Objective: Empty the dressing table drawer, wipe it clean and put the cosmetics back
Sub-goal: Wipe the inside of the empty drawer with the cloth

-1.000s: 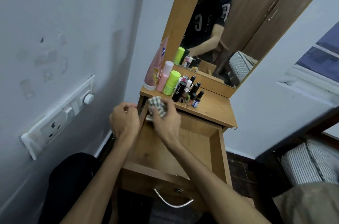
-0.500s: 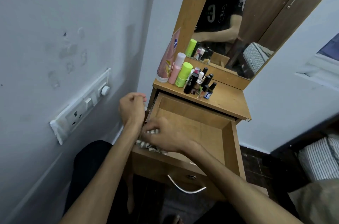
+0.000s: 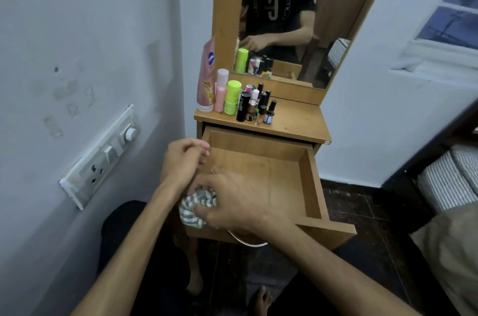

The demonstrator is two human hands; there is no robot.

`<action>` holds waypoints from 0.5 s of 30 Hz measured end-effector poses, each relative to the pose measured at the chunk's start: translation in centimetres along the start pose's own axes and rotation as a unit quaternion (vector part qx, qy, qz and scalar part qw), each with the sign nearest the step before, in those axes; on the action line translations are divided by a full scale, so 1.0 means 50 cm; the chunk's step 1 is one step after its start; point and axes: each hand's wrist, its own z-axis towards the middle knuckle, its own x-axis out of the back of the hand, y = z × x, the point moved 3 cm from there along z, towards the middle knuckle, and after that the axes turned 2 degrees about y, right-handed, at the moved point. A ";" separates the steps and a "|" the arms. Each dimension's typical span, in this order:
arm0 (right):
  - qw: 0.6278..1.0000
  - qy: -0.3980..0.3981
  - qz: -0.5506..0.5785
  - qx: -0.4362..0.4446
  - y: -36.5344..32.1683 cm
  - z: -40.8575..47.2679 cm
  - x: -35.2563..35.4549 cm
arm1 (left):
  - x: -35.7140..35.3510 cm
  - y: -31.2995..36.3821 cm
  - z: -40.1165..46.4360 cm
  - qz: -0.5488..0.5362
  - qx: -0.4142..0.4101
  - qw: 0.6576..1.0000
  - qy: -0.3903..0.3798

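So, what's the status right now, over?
Right hand grips striped cloth at drawer front-left corner. Left hand on drawer's left edge. Cosmetics on top. Nothing obstructing.

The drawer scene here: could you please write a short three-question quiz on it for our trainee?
1. True or false: the drawer is pulled open.
2. What does the right hand grip? A) bottle B) striped cloth C) brush
3. Where do the cosmetics stand?

Key: 1 true. 2 B. 3 On the tabletop, before the mirror; the left hand rests at the drawer's left wall.
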 end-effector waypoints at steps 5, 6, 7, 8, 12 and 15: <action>0.996 -0.077 -0.028 -0.044 0.068 -0.067 0.068 | -0.109 0.031 -0.082 0.127 -0.099 0.984 -0.077; 0.994 -0.089 -0.029 -0.056 0.087 -0.086 0.082 | -0.137 0.037 -0.094 0.140 -0.111 0.980 -0.089; 0.993 -0.095 -0.036 -0.067 0.106 -0.105 0.097 | -0.165 0.041 -0.105 0.153 -0.120 0.975 -0.103; 0.991 -0.098 -0.046 -0.078 0.128 -0.125 0.110 | -0.193 0.044 -0.115 0.164 -0.128 0.971 -0.119; 0.984 -0.106 -0.076 -0.121 0.207 -0.197 0.156 | -0.302 0.052 -0.162 0.194 -0.140 0.948 -0.212; 0.979 -0.117 -0.068 -0.150 0.248 -0.239 0.185 | -0.356 0.058 -0.185 0.195 -0.126 0.940 -0.251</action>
